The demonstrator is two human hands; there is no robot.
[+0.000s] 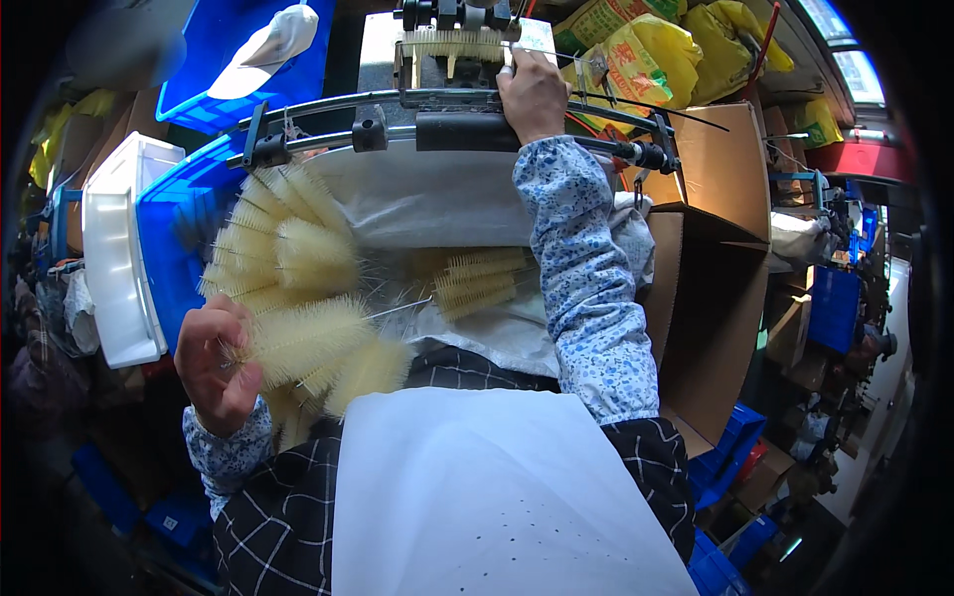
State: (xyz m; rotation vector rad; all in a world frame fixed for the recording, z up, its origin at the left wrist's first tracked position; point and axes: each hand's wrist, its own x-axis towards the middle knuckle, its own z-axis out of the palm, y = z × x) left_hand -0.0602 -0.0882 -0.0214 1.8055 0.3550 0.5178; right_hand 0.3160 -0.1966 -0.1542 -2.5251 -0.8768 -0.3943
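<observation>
My left hand (219, 366) is closed on the tip of a cream bristle brush (310, 336), whose thin wire stem points right. Around it lies a heap of similar brushes (283, 233), with wire stems sticking out. At the machine (447, 15) on the far side, another long bristle brush (452, 46) lies level. My right hand (537, 91) is closed at that brush's right end, where a thin wire runs on to the right; the fingertips are partly hidden. A smaller group of brushes (482, 283) rests on white sheeting in the middle.
A metal rail (397, 133) with a black roller crosses in front of the machine. Blue bins (184, 223) and a white tray (124, 248) stand left. An open cardboard box (720, 298) is at my right, with yellow sacks (646, 65) behind.
</observation>
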